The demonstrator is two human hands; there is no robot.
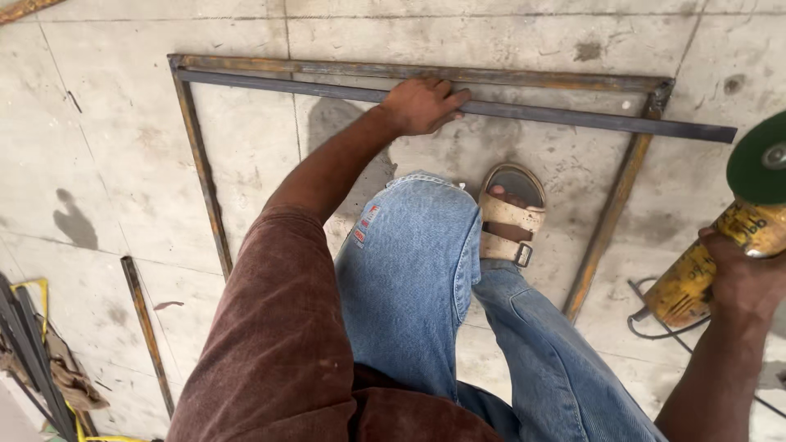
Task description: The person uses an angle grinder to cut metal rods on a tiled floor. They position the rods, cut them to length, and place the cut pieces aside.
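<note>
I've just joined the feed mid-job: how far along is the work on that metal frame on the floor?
Done: a rusty rectangular steel frame lies laid out on the concrete floor. In hand: the left hand presses a long dark steel bar lying across the frame's far side, its end overhanging the right corner; the right hand grips a yellow angle grinder with a green disc, held clear of the metal. Left: no fresh cut or grinding shows on the bar.

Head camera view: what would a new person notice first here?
First, the left hand pressing on a long dark steel bar that lies across the top of a rusty rectangular metal frame on the concrete floor. At the right edge, the right hand grips a yellow angle grinder with a green disc. A sandalled foot stands inside the frame.
</note>
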